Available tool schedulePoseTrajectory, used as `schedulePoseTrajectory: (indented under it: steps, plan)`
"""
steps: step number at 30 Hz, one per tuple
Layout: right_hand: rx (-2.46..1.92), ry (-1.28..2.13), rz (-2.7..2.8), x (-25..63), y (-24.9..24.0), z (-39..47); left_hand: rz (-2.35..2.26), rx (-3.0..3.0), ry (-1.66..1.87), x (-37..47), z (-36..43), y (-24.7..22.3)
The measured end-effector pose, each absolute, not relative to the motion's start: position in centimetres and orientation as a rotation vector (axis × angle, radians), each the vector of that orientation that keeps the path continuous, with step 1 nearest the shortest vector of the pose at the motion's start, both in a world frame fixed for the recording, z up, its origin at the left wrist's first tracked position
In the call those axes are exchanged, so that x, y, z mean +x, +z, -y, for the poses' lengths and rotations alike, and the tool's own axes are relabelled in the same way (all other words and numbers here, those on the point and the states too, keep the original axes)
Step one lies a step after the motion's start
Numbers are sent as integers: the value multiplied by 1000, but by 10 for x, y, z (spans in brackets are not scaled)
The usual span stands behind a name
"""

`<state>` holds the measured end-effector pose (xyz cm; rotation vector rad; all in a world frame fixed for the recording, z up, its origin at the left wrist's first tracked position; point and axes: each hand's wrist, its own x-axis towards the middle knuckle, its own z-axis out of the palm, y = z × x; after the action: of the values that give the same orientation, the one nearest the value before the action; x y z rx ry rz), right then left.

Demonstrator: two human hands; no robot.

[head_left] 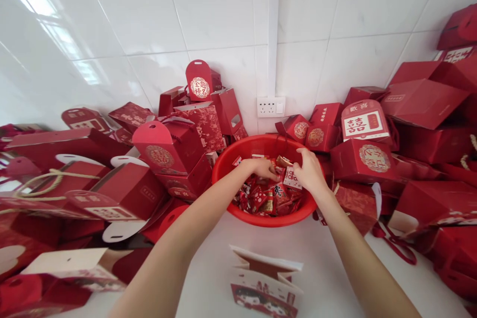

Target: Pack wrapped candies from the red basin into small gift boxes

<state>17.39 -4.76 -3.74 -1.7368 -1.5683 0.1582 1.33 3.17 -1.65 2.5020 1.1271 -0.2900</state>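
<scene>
A red plastic basin [270, 221] holds a heap of wrapped sweets [266, 198], mostly red with some gold. My left hand [263, 168] reaches into the basin, its fingers curled down among the wrappers; whatever it grips is hidden. Over the basin's right side, my right hand [308, 173] has its thumb and fingers at a small white packet [292, 179] printed with a red double-happiness sign. In front of the basin, between my forearms, stands an open paper gift bag [264, 290] in white and red, its mouth facing up.
Red gift boxes with handles [171, 146] are piled left of the basin, and more red boxes [376, 159] crowd the right. A red ribbon [400, 248] lies on the white tabletop [212, 268]. Behind, a socket [271, 107] sits on the white tiled wall [223, 10].
</scene>
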Motion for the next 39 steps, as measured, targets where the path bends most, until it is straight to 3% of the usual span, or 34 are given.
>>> schedulePoseTrajectory:
  steps: [4, 11, 15, 22, 31, 39]
  plan:
    - [-1729, 181, 1557, 172, -39, 44, -1097, 2367, -467, -4, -33, -9]
    - [-1682, 289, 1426, 173, -30, 47, -1160, 2660, -37, 13, -26, -21]
    - [-1699, 313, 1391, 175, -29, 48, -967, 2718, -196, 33, -19, -26]
    - [-1615, 286, 1399, 176, -36, 47, -1224, 2509, -249, 10, -29, -12]
    - [-1569, 295, 1428, 177, -39, 46, -1693, 2337, 291, -31, -58, -13]
    - [-1597, 301, 1450, 175, -36, 48, -1735, 2204, 89, -29, -59, -20]
